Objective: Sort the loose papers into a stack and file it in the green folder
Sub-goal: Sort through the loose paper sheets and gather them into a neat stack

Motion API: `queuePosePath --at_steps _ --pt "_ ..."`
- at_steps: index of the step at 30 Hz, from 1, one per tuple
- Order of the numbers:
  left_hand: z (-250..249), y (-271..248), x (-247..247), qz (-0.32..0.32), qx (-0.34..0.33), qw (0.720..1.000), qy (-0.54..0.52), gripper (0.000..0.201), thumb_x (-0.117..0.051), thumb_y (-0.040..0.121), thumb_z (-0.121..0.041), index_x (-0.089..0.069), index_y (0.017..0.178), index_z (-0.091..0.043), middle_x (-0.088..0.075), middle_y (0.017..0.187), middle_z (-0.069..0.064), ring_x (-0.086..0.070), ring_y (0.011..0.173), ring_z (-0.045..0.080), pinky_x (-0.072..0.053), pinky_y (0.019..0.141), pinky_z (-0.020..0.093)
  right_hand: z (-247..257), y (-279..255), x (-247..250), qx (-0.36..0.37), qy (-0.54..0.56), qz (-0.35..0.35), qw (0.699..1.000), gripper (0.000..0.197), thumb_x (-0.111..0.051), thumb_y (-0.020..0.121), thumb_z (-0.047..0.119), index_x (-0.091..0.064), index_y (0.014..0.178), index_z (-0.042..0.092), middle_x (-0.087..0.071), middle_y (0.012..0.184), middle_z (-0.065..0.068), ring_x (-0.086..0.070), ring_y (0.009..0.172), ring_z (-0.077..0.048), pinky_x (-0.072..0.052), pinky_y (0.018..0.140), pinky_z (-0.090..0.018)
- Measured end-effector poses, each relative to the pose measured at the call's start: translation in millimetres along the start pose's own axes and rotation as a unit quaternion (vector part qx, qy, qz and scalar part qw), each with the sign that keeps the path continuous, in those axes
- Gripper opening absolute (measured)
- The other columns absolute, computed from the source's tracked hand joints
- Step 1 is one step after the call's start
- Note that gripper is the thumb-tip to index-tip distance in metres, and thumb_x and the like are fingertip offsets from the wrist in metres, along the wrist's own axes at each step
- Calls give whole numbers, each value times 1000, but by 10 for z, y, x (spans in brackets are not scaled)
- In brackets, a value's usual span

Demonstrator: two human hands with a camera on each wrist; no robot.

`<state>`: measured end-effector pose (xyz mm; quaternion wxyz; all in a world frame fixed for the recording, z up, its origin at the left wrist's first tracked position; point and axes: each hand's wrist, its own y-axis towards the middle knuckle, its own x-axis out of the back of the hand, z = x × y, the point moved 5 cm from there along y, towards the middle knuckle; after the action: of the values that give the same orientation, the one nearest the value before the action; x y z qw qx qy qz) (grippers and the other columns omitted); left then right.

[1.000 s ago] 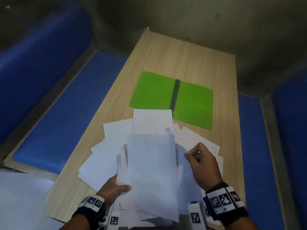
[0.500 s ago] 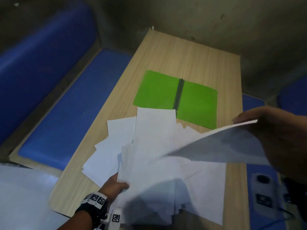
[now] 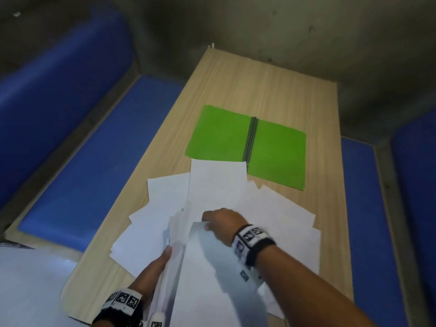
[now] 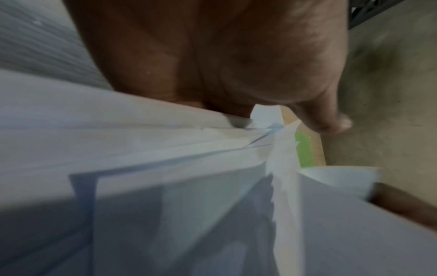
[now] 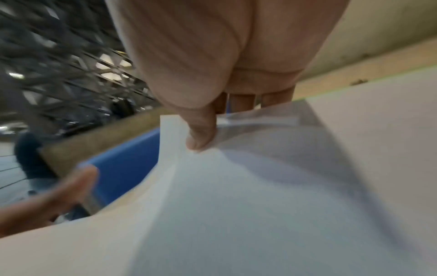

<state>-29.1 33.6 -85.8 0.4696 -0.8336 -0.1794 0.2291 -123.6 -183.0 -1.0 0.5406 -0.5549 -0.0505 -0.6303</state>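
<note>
My right hand (image 3: 223,223) has swung back from out at the right, its thumb and fingers pinching one sheet (image 3: 212,274) over the bundle (image 3: 175,237) gripped by my left hand (image 3: 153,267). I'm still gathering; next, square the edges, then collect the loose papers (image 3: 278,218) near the open green folder (image 3: 250,145).

An open green card folder (image 3: 247,143) lies flat toward the far end of the long pale wooden worktop (image 3: 271,90). Nearer the person, scattered white paper sheets (image 3: 271,215) fan across the worktop, one sheet's far edge overlapping the folder's near edge. Blue padded benches (image 3: 94,149) run along the worktop's left and right sides.
</note>
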Motion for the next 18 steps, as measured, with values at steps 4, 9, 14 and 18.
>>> queuePosePath --at_steps 4,9,14,18 --pt "-75 25 -50 -4 -91 994 52 65 -90 66 -43 -67 120 -14 -78 111 9 -75 103 28 -55 96 45 -65 219 -259 -42 102 -36 993 16 -55 91 22 -62 105 24 -68 102 -7 -65 96 -33 -51 78 -34" --pt "-16 136 3 -56 -124 982 135 43 -86 72 -4 -69 108 -21 -81 96 1 -75 96 25 -58 83 38 -472 211 -58 -190 247 -231 922 50 -59 84 56 -58 125 27 -65 120 1 -61 110 -21 -50 93 -38" --pt "7 120 98 -60 -120 977 163 41 -83 71 -18 -68 107 -29 -81 98 -5 -75 95 19 -57 88 39 -1209 124 -128 -430 217 -170 860 77 -66 77 59 -42 133 12 -46 135 -11 -42 129 -33 -43 99 -54" --pt "-57 12 225 -55 -132 974 173 63 -87 52 -42 -65 111 -35 -79 104 -7 -73 101 19 -56 93 43 -1237 213 -216 -432 228 -161 858 79 -74 70 58 -45 125 10 -50 131 -12 -44 127 -33 -44 98 -50"
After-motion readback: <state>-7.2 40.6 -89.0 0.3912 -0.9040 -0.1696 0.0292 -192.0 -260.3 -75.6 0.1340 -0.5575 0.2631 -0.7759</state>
